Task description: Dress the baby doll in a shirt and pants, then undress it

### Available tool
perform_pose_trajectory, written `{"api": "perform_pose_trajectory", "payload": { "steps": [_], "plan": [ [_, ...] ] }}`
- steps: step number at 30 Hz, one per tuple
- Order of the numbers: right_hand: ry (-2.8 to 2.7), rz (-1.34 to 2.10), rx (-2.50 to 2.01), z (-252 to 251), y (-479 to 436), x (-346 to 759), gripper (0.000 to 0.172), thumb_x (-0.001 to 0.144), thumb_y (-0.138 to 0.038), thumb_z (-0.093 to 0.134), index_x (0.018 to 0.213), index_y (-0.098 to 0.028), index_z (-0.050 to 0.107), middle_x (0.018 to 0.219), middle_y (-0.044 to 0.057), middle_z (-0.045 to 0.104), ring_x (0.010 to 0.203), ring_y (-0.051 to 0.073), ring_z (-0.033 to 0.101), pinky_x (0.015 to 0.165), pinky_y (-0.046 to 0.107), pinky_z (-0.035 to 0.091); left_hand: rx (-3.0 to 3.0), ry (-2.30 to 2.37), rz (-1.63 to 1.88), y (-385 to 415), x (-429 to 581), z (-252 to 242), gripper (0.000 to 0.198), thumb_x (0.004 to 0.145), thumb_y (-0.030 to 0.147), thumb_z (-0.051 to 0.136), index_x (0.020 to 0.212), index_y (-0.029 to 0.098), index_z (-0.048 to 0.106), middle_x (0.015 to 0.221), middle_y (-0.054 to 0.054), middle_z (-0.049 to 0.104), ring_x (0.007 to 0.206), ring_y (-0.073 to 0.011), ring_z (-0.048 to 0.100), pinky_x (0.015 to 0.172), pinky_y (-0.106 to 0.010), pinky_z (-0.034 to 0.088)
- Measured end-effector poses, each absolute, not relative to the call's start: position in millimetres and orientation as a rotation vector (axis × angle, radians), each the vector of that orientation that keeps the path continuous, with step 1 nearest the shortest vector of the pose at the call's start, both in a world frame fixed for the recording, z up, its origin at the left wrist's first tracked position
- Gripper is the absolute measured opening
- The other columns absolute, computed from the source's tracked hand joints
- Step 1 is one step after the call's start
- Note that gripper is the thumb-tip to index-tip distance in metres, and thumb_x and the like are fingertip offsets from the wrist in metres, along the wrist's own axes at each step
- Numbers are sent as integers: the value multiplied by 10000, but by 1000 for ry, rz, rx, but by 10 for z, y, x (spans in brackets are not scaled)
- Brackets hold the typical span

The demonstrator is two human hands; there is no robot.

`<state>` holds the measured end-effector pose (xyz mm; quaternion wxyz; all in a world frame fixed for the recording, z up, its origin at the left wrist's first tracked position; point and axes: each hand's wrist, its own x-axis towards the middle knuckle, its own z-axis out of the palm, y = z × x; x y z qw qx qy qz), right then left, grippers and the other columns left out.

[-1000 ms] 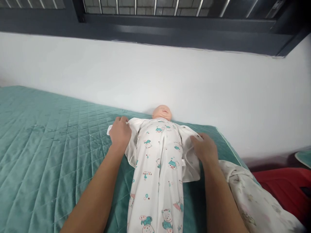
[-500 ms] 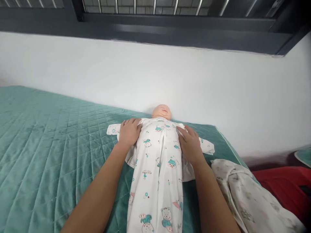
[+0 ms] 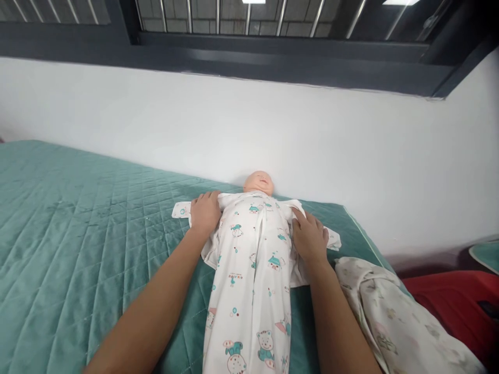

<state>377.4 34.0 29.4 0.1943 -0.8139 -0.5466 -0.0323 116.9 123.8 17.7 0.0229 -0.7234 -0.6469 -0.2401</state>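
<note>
A baby doll [image 3: 259, 183] lies on its back, with its head near the wall. White baby clothes [image 3: 249, 259] printed with bears and small houses cover its body, and the sleeves reach out to both sides. My left hand [image 3: 206, 213] lies over the sleeve on the left, fingers laid across the cloth; the cuff [image 3: 181, 210] shows beyond it. On the other side, my right hand [image 3: 311, 236] has its fingers curled round the right sleeve [image 3: 333, 240], and cloth is bunched by the thumb. The doll's arms are hidden.
A green quilted cover [image 3: 97, 249] lies under the doll. To the right are a crumpled printed cloth [image 3: 401, 311] and a red item [image 3: 460, 301]. Behind stands a white wall [image 3: 234, 124] below a dark window frame [image 3: 249, 62] with bars.
My right hand has shifted slightly outward along the sleeve, and its fingers are more curled. My left hand has moved a little away from the doll's chest. The view has tilted up slightly.
</note>
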Motion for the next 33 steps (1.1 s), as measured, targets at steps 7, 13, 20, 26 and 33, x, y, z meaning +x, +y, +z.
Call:
{"api": "perform_pose_trajectory", "payload": {
  "steps": [7,13,20,26,33],
  "plan": [
    [-1419,-78,-2280,241,367,3872,468,985,-300,265,1366,-326,535,1420,53,538,1303,303,454,1089,567,292,-2311,-2075,-826,1343,895,121,390,962,216,344,1235,289,613,1210,-31,680,1097,-233,620,867,-348,462],
    [-1377,-89,-2251,199,422,3897,464,979,-300,266,1327,-328,571,1383,57,563,1292,303,460,1087,599,267,-2344,-2000,-924,1333,852,60,389,954,203,356,1217,271,634,1179,-47,683,1101,-245,606,914,-375,457],
    [-1412,-57,-2256,230,441,3840,449,934,-341,381,1346,-319,558,1467,67,472,1345,326,396,1111,619,247,-2495,-1639,-930,1288,896,82,467,876,122,416,1270,287,603,1319,-42,589,1218,-251,500,1022,-429,401],
    [-1516,-58,-2254,194,431,3836,512,892,-312,441,1400,-349,488,1524,58,390,1389,341,327,1123,644,207,-2537,-1619,-744,1213,959,100,487,873,275,500,1361,287,509,1380,-66,544,1293,-287,427,1113,-505,291],
    [-1455,-24,-2332,212,418,3866,521,897,-427,457,1412,-350,458,1516,87,388,1388,361,328,1118,640,196,-2520,-1829,-590,1198,956,140,531,866,296,522,1392,336,454,1379,-58,551,1292,-300,426,1120,-519,256]
  ]
}}
